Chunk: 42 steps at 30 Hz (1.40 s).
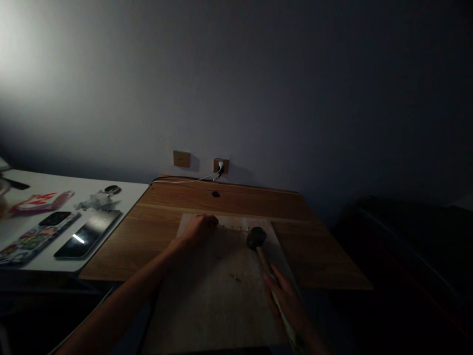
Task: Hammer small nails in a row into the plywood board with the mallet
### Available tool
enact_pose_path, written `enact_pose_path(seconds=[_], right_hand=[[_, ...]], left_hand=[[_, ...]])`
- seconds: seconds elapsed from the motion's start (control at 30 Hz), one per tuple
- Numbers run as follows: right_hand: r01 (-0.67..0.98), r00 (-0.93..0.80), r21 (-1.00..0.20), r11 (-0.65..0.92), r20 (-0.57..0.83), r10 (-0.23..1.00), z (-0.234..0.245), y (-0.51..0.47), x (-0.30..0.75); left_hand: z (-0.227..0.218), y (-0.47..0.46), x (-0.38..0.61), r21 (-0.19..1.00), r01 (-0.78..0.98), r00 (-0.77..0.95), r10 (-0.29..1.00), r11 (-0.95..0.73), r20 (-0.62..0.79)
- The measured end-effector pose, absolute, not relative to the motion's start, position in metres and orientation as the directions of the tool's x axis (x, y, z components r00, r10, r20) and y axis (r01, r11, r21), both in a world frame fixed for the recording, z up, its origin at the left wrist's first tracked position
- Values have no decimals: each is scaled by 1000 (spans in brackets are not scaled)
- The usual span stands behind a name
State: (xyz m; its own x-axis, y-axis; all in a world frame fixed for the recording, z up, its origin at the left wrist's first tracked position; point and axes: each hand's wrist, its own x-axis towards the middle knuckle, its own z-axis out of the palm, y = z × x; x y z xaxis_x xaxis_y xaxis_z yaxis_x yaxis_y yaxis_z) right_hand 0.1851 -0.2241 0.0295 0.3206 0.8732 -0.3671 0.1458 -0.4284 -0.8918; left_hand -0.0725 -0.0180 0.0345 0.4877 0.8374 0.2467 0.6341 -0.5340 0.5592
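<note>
My right hand [283, 293] is wrapped around the pale handle of a mallet [256, 237]. Its dark, rounded head is over the right part of a light wooden board [214, 305]. Near the board's far edge, a row of small nails or screws [240, 228] runs left from the mallet head; the dim light hides their exact kind. At the left end of that row, my left hand [199, 228] has its fingers curled together, and whatever they pinch is hidden. One loose nail or screw [234, 277] lies on the board between my hands.
The board rests on a brown wooden desk [155, 207]. To the left, a white table [129, 190] bears two phones [88, 234], a red-and-white packet [42, 202] and crumpled plastic [98, 199]. Cables [185, 181] run along the wall to a socket [221, 165].
</note>
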Motion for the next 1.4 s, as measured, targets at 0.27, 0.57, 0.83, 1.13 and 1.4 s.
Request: enact_pose_path(seconds=[0.27,0.57,0.83,1.13,1.4], right_hand=[[135,281,-888,-439,-390,877,30,-225,183],[116,304,-886,-449,-399,865,27,-226,184],[135,177,-919,-371,-347,921,43,-212,157],[171,-12,-962,-214,-220,975,46,-167,117],[222,-29,-943,-246,-259,966,49,-160,106]], left_hand=[[21,-20,-73,600,603,470,842,-526,265],[20,-20,-74,576,618,485,836,-534,255],[17,-19,-71,605,568,501,817,-559,285],[10,-16,-70,641,553,460,837,-532,298],[5,-14,-71,676,530,442,847,-513,296]])
